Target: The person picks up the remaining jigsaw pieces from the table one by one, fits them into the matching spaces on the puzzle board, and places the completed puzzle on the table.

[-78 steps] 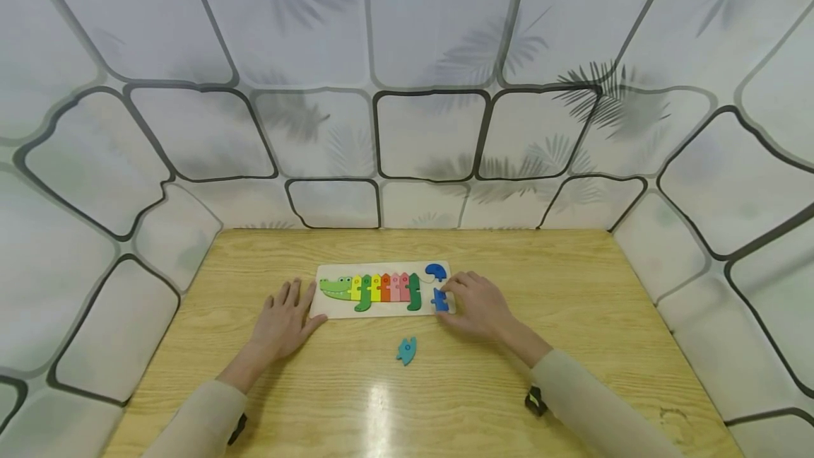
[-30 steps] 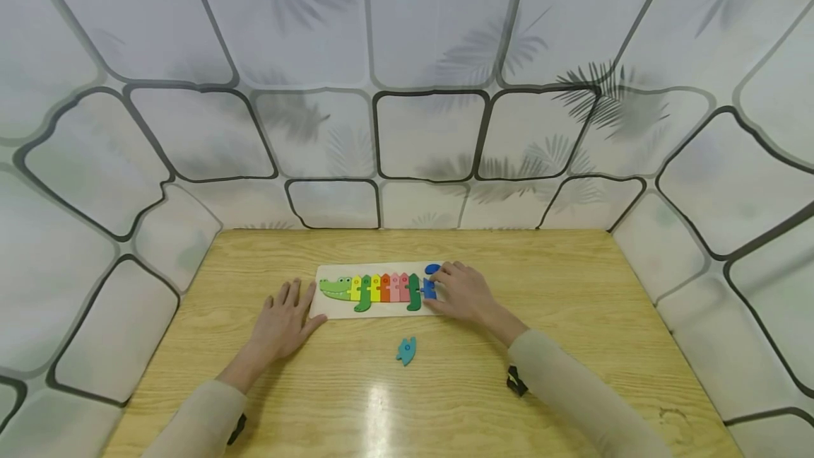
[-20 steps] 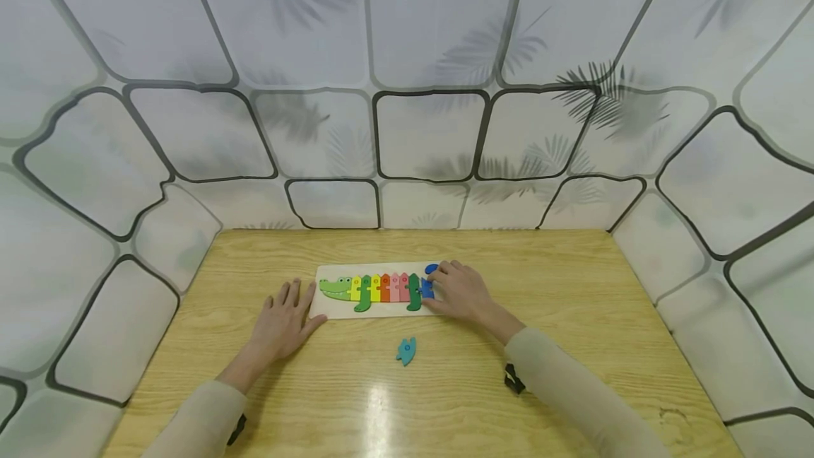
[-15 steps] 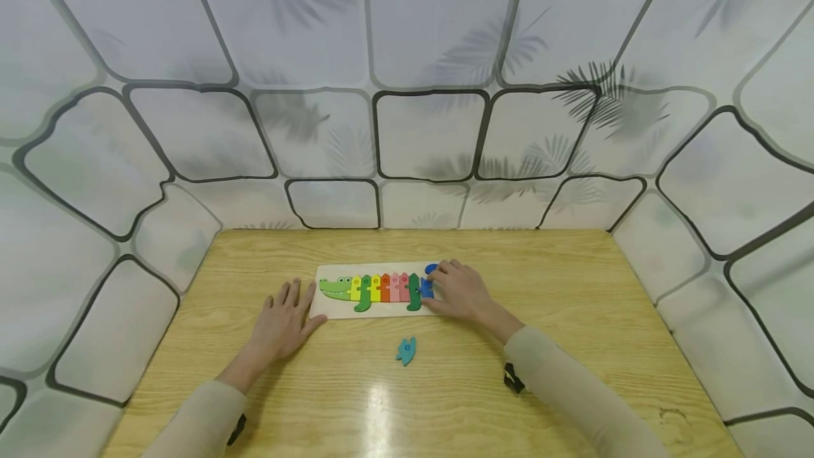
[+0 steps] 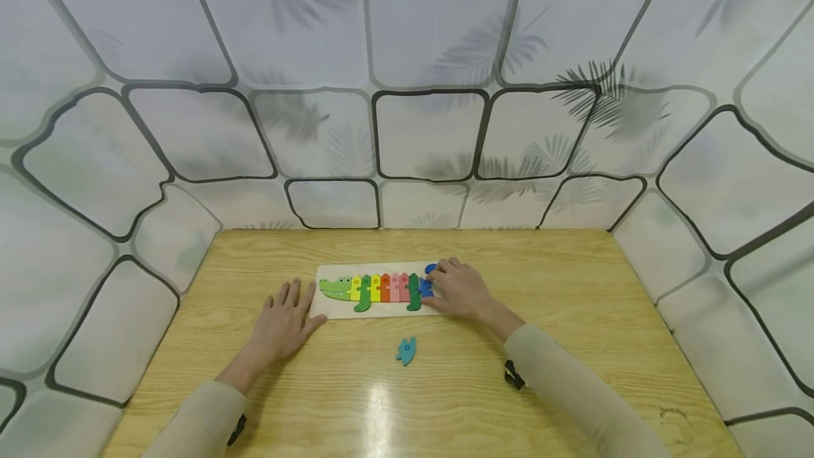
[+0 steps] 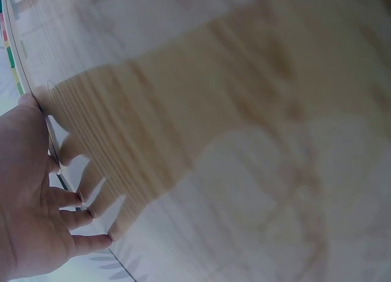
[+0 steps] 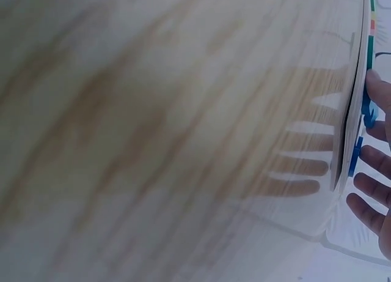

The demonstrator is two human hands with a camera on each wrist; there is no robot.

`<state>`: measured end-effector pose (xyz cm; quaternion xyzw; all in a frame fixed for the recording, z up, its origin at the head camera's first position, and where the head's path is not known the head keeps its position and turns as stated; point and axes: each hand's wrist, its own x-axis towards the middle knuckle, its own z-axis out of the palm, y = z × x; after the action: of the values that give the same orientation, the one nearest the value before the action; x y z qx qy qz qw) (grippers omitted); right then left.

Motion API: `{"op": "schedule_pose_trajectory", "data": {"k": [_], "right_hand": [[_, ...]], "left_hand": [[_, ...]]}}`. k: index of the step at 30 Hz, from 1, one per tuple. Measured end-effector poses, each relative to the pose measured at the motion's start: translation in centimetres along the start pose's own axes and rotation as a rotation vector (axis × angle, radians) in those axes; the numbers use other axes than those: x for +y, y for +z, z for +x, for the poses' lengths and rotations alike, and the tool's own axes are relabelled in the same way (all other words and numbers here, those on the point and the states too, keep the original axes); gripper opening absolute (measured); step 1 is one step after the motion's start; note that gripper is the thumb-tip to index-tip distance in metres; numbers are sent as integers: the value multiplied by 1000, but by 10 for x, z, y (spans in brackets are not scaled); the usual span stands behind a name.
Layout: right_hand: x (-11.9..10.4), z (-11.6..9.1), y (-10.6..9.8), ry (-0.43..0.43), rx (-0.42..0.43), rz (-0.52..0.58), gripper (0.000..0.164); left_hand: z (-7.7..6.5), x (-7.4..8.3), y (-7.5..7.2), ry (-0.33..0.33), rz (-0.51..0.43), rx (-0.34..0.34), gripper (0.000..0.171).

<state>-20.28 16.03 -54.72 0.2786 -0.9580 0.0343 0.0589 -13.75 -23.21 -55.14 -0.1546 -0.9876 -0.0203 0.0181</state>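
In the head view a pale wooden puzzle board (image 5: 388,310) lies on the table, bearing a crocodile with a green head (image 5: 335,289) and a row of coloured body pieces. My right hand (image 5: 464,292) pinches a blue puzzle piece (image 5: 426,288) between thumb and fingers, right beside the rear dark green leg piece (image 5: 414,293). Part of that blue piece is hidden by the fingers. Just beyond it, a second blue piece (image 5: 431,268) lies on the board's upper right. My left hand (image 5: 280,320) rests with spread fingers at the board's left end, thumb along the near corner.
A teal puzzle piece (image 5: 406,350) lies on the wooden table (image 5: 318,401) in front of the board. Pale walls with a stone and leaf pattern (image 5: 426,134) enclose the table at the back and both sides.
My right hand has shifted left with the blue puzzle piece, bringing it up against the rear green leg piece; over the last half second it barely moves. The left hand has stayed put.
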Motion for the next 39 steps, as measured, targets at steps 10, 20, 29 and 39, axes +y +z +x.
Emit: {"op": "schedule_pose_trajectory", "data": {"k": [10, 20, 29, 39], "right_hand": [[-1, 4, -5, -8, -53, -15, 55], [1, 6, -2, -9, -57, -22, 54], [1, 7, -1, -16, -71, -24, 54], [2, 6, 1, -38, -42, -55, 54]], "left_hand": [[0, 0, 0, -6, -8, -11, 77], [-1, -1, 1, -5, 0, -4, 77], [-1, 0, 0, -1, 5, 6, 77], [0, -1, 1, 1, 11, 9, 77]]}}
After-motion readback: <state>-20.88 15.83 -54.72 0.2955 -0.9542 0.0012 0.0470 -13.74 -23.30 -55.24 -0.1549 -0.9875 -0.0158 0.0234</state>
